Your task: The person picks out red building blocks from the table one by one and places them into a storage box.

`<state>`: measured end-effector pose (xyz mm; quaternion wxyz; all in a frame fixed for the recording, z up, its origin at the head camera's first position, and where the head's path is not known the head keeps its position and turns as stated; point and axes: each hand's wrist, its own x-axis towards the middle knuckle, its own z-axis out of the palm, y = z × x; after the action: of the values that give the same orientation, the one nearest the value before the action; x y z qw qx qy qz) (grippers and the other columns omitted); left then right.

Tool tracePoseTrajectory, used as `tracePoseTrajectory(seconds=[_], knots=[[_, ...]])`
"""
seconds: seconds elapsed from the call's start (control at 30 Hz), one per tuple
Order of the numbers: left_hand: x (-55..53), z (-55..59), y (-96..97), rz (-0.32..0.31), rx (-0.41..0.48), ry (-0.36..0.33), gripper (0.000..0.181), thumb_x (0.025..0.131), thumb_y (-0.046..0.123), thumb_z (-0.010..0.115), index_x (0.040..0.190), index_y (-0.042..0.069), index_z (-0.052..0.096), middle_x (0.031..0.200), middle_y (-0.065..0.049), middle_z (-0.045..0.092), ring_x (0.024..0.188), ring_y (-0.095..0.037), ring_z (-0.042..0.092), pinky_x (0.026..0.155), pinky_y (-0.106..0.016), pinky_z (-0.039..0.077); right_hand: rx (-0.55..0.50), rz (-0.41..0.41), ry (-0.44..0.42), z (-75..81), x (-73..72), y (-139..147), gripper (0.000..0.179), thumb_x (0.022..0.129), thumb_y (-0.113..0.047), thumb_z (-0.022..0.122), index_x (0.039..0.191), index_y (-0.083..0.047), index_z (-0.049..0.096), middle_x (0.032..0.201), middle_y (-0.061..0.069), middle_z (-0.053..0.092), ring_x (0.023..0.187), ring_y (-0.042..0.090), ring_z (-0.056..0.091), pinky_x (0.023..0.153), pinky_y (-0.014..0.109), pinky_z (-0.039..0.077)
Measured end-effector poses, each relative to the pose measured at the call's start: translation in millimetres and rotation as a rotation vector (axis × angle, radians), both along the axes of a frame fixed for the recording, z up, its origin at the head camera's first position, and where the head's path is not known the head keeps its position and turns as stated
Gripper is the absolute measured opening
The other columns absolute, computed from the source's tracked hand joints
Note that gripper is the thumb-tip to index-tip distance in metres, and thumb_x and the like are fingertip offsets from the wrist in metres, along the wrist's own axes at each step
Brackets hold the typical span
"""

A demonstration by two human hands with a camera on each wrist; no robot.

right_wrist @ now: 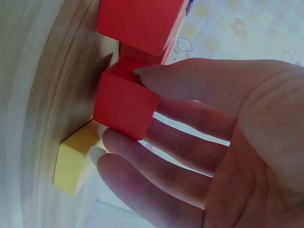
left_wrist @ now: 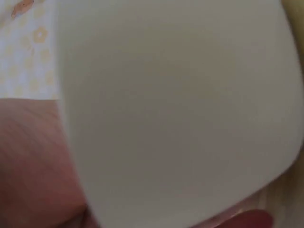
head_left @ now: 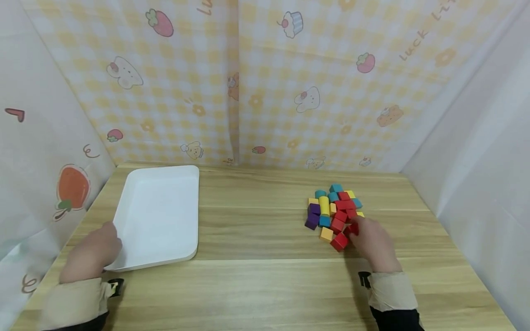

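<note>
At the right of the wood-grain table (head_left: 269,294), your right hand (head_left: 374,243) pinches a matte red cube-shaped block (right_wrist: 126,104) at the near right of a colorful cluster. The thumb (right_wrist: 190,85) lies on one side of it, the fingers (right_wrist: 142,187) bend narrowly around the other. Across the table, your left hand (head_left: 97,250) grips the near left rim of a shallow white rectangular tray (head_left: 161,211), most of its fingertips out of sight.

For a sure hold, press squarely on opposite faces and raise the block straight up; a sideways pull could drag its neighbors. A yellow block (right_wrist: 73,159) sits right at your fingertips, so tuck the lower fingers away from it. A second red block (right_wrist: 142,23) crowds the thumb side; whether the two touch is unclear.

Beyond, a yellow cylinder (head_left: 324,207) lies among purple blocks (head_left: 312,221), a blue block (head_left: 325,221) and an orange-yellow cube (head_left: 326,234). Bare tabletop separates cluster and tray, with nothing blocking the span; a checked yellow-and-white cloth (head_left: 269,69) hangs behind.
</note>
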<state>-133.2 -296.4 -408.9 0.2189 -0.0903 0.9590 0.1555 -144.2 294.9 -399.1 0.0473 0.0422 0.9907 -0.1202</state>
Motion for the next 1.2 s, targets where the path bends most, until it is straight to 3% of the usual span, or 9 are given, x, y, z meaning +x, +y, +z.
tracePoseTrajectory(seconds=[0.1, 0.33, 0.57, 0.8, 1.03, 1.2], knots=[[-0.5, -3.8, 4.6, 0.014, 0.02, 0.044, 0.039, 0.099, 0.01, 0.036, 0.118, -0.024, 0.036, 0.092, -0.032, 0.055, 0.077, -0.035, 0.054, 0.064, -0.044, 0.047, -0.003, -0.014, 0.007, 2.8, -0.4, 0, 0.043, 0.087, -0.01, 0.076, 0.124, 0.006, 0.063, 0.111, 0.025, 0.069, 0.09, 0.033, 0.066, 0.079, 0.051, 0.058], [-0.7, -10.6, 27.2, 0.066, 0.031, 0.144, 0.045, 0.105, 0.016, 0.036, 0.125, -0.024, 0.032, 0.088, -0.033, 0.057, 0.071, -0.035, 0.056, 0.057, -0.042, 0.046, -0.024, 0.008, 0.095, 10.8, 5.2, -6, 0.041, 0.089, -0.009, 0.073, 0.124, 0.007, 0.061, 0.102, 0.024, 0.067, 0.083, 0.03, 0.062, 0.07, 0.045, 0.057], [-2.2, -10.8, 38.7, 0.019, 0.043, 0.23, 0.035, 0.104, 0.011, 0.035, 0.115, -0.022, 0.036, 0.081, -0.03, 0.058, 0.066, -0.034, 0.057, 0.054, -0.043, 0.046, -0.007, 0.04, 0.16, 20.2, 10.5, -15, 0.04, 0.088, -0.009, 0.076, 0.124, 0.005, 0.065, 0.097, 0.023, 0.068, 0.079, 0.028, 0.063, 0.067, 0.043, 0.058], [-1.7, -10.3, 58.0, -0.025, 0.053, 0.259, 0.029, 0.104, 0.006, 0.032, 0.111, -0.022, 0.035, 0.075, -0.027, 0.056, 0.063, -0.031, 0.056, 0.053, -0.043, 0.047, -0.008, 0.071, 0.164, 24.0, 14.7, -27, 0.04, 0.087, -0.011, 0.078, 0.124, -0.001, 0.068, 0.104, 0.02, 0.073, 0.086, 0.03, 0.067, 0.069, 0.042, 0.059], [-0.8, -10.0, 71.8, -0.064, 0.05, 0.295, 0.028, 0.101, 0.002, 0.027, 0.113, -0.022, 0.034, 0.071, -0.025, 0.057, 0.06, -0.03, 0.057, 0.051, -0.044, 0.047, -0.023, 0.144, 0.259, 22.4, 13.1, -44, 0.04, 0.089, -0.013, 0.077, 0.125, 0.002, 0.065, 0.112, 0.021, 0.073, 0.097, 0.037, 0.07, 0.082, 0.05, 0.058], [-0.3, -11.8, 75.7, -0.07, 0.051, 0.312, 0.025, 0.095, -0.003, 0.029, 0.112, -0.022, 0.033, 0.071, -0.025, 0.057, 0.06, -0.031, 0.057, 0.05, -0.046, 0.047, -0.022, 0.207, 0.304, 19.4, 11.7, -60, 0.041, 0.087, -0.014, 0.079, 0.124, 0.0, 0.067, 0.109, 0.019, 0.073, 0.093, 0.032, 0.07, 0.079, 0.046, 0.059]])
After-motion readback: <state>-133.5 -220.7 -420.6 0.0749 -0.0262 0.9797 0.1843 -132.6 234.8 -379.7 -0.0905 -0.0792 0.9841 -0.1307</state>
